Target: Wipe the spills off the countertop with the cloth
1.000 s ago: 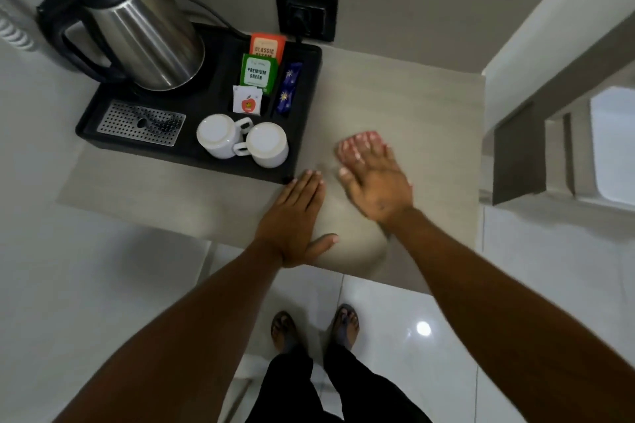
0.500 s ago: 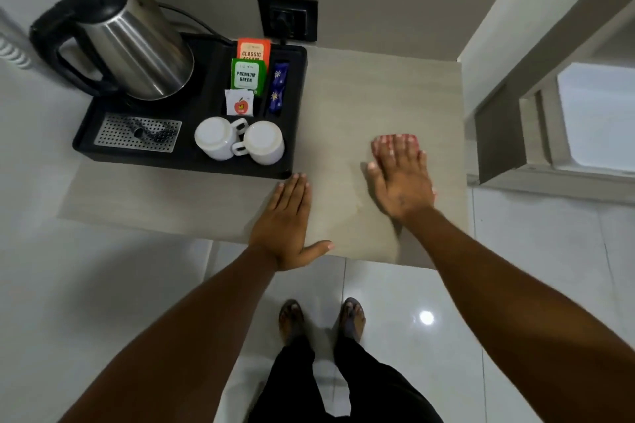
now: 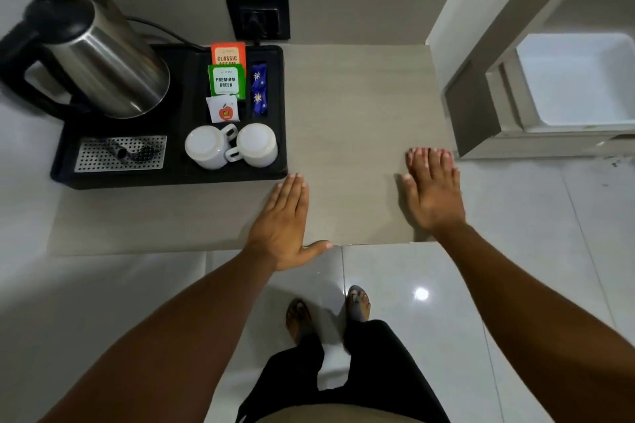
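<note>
The beige countertop (image 3: 350,106) shows no spill that I can make out. A thin cloth (image 3: 360,216), almost the same colour as the counter, lies flat at the front edge between my hands; its outline is faint. My right hand (image 3: 433,194) presses palm-down on its right part, near the counter's right front corner, fingers straight and together. My left hand (image 3: 283,220) rests flat on the counter just in front of the black tray's corner, thumb along the front edge, holding nothing.
A black tray (image 3: 171,180) on the left carries a steel kettle (image 3: 103,58), two upturned white cups (image 3: 230,146), tea sachets (image 3: 226,79) and a drip grate. A wall socket (image 3: 257,19) sits behind. A wall and an open white drawer (image 3: 577,79) stand right.
My right hand has slid to the right along the counter's front, from beside the left hand to the right corner. My left hand has stayed by the tray.
</note>
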### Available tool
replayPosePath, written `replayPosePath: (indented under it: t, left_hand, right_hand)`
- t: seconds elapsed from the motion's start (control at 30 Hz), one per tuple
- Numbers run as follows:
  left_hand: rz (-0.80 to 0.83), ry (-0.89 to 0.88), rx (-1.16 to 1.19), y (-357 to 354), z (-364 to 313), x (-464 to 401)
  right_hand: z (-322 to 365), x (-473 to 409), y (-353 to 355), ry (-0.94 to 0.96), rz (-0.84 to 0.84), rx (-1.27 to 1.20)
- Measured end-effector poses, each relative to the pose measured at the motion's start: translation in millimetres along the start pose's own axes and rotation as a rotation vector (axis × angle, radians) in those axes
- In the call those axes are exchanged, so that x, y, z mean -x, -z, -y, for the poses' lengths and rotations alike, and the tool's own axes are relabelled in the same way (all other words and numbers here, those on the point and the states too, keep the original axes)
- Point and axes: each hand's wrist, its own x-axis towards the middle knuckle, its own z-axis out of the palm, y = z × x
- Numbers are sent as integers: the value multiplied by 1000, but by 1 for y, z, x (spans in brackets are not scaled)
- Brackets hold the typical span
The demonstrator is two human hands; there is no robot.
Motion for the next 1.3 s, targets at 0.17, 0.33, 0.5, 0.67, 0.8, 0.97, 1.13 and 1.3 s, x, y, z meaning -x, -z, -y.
replayPosePath:
  t: [0.17,0.33,0.5,0.67,0.8,0.97,1.13,1.3]
  left_hand:
    - [9,-46,-5,6,2,-7]
    - [12,-32,-9,7,3,-9]
    - [-9,-22,33,5,2,-10]
    - [-65,11,122,1,-2,-15]
    - [-138,7,186,-5,1,-17]
    - [-84,30,136,-5,-2,-17]
    - [-110,47,132,-5,-3,-19]
    - [-106,49,131,-5,-3,-18]
  right_hand:
    - [74,22,-27,109,-14,12]
    - [63,76,-40,127,-15,1]
    - [10,13,-5,-73,-21,-30]
    - [17,-114,23,-17,-58,9]
    - [62,-211,32,124,5,51]
    - [132,-213,11,379,62,70]
    - [96,-113,-5,754,86,141]
    - [52,-169,28,660,39,141]
